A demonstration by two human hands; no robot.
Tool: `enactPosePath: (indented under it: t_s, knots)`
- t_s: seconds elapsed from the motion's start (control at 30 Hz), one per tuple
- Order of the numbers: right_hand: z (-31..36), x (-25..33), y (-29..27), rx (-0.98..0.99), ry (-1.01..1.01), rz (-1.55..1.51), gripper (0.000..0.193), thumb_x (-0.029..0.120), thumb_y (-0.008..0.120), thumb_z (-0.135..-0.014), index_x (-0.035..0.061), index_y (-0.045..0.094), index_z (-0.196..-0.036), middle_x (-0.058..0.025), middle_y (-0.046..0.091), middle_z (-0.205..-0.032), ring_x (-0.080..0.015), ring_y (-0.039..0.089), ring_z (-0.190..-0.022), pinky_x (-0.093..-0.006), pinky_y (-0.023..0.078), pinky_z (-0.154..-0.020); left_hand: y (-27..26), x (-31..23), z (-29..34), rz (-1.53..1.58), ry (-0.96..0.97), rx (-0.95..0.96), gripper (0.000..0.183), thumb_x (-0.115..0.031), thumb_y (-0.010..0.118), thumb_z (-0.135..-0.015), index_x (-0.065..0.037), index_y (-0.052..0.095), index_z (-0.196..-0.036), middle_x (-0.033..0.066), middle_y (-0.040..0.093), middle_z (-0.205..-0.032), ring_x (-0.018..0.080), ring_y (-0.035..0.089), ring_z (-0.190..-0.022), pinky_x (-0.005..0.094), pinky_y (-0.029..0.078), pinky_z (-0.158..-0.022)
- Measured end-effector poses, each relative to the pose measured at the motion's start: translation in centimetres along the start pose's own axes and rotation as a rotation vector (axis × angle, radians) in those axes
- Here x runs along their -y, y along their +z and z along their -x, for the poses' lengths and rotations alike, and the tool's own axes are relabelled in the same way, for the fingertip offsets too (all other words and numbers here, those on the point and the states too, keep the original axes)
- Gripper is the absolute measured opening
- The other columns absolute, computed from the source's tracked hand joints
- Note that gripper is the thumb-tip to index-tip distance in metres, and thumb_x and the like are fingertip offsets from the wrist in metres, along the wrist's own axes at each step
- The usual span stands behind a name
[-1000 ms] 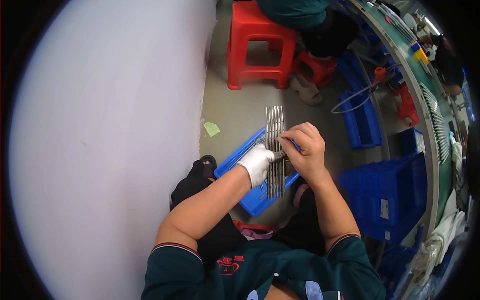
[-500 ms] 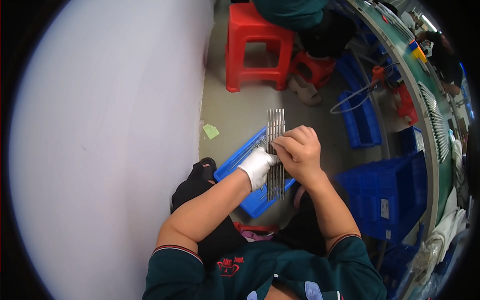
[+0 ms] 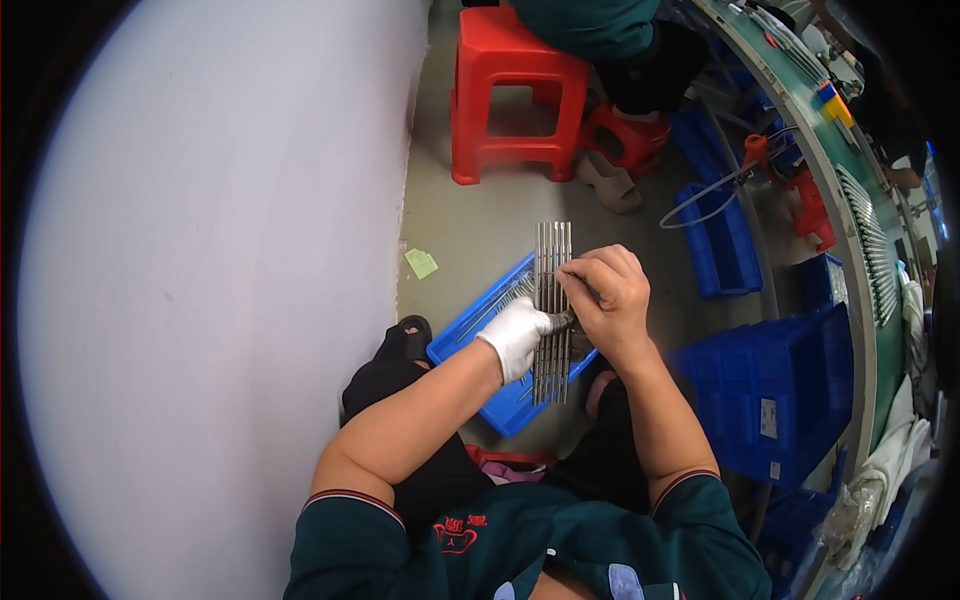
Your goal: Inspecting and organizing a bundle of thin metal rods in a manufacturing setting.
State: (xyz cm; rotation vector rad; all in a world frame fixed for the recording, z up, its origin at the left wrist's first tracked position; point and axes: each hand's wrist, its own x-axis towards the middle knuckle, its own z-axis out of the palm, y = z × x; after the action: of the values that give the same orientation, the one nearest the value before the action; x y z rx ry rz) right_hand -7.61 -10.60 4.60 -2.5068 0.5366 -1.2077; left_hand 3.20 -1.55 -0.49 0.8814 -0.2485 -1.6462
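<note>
In my left hand (image 3: 514,336), which wears a white glove with a dark thumb tip, is a row of thin silvery metal rods (image 3: 552,245). The rods stand side by side, pointing away from me, and the thumb presses across their middle. My bare right hand (image 3: 612,298) is closed in a pinch at the right edge of the row, above the thumb, its fingertips on the outermost rod. Below the rods lies a blue plastic bin (image 3: 508,412) on the floor, with more thin rods inside; my hands partly cover it.
A white wall (image 3: 220,260) runs along the left. Ahead stands a red stool (image 3: 517,75), near a seated person and a beige clog (image 3: 607,182). Blue crates (image 3: 770,385) are stacked at right, beneath a green-topped bench (image 3: 868,190) bearing a row of rods (image 3: 868,240).
My right hand has shifted slightly right, its fingertips moving from over the row to its right edge. More of the left thumb shows. The row has tipped a little.
</note>
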Motion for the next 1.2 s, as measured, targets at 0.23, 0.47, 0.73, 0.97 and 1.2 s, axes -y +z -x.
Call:
enactPosePath:
  t_s: [0.23,0.47,0.73,0.97,1.2]
  knots:
    - [0.0,-0.1,0.0,-0.001,0.002,-0.016,0.012,-0.001,0.072,-0.068,0.0028,0.066,-0.077,-0.0073,0.062,-0.075,-0.0242,0.058,-0.07,-0.0341,0.044,-0.064,0.1,-0.1,0.1,0.007,0.002,0.005,0.019,-0.001,0.058,-0.087,-0.002,0.06,-0.106,0.0089,0.066,-0.092,0.0222,0.068,-0.08,0.0355,0.057,-0.069]
    - [-0.1,0.3,0.2,0.002,-0.078,0.067,0.013,0.003,0.072,-0.066,0.0072,0.065,-0.077,-0.0038,0.061,-0.074,-0.0235,0.057,-0.07,-0.0352,0.042,-0.064,0.1,0.1,-0.1,-0.04,0.001,-0.026,0.019,-0.001,0.058,-0.086,-0.002,0.06,-0.105,0.0085,0.066,-0.09,0.0229,0.068,-0.08,0.0362,0.057,-0.067]
    - [-0.1,0.1,0.1,-0.02,-0.061,0.031,0.013,0.004,0.072,-0.066,0.0084,0.066,-0.077,-0.0031,0.06,-0.073,-0.0232,0.056,-0.069,-0.0359,0.041,-0.064,0.2,-0.2,0.0,-0.011,-0.006,-0.023,0.022,0.003,0.056,-0.086,-0.002,0.059,-0.107,0.0096,0.066,-0.091,0.0238,0.068,-0.081,0.0372,0.057,-0.067]
    - [0.2,-0.6,0.3,-0.028,0.05,-0.042,0.01,0.004,0.072,-0.068,0.0059,0.066,-0.075,-0.0052,0.06,-0.072,-0.0247,0.056,-0.069,-0.0359,0.042,-0.063,-0.6,0.0,-0.4,0.069,-0.034,0.017,0.028,0.007,0.049,-0.085,-0.001,0.059,-0.11,0.0109,0.066,-0.093,0.0249,0.068,-0.083,0.0378,0.057,-0.07]
    - [0.1,-0.5,0.0,-0.023,-0.016,0.021,0.011,0.004,0.072,-0.066,0.0077,0.066,-0.075,-0.0039,0.06,-0.072,-0.0239,0.056,-0.069,-0.0363,0.041,-0.063,0.1,-0.3,0.1,0.027,-0.015,0.009,0.024,0.005,0.053,-0.084,-0.001,0.061,-0.106,0.0104,0.066,-0.092,0.0229,0.068,-0.081,0.0363,0.056,-0.068]
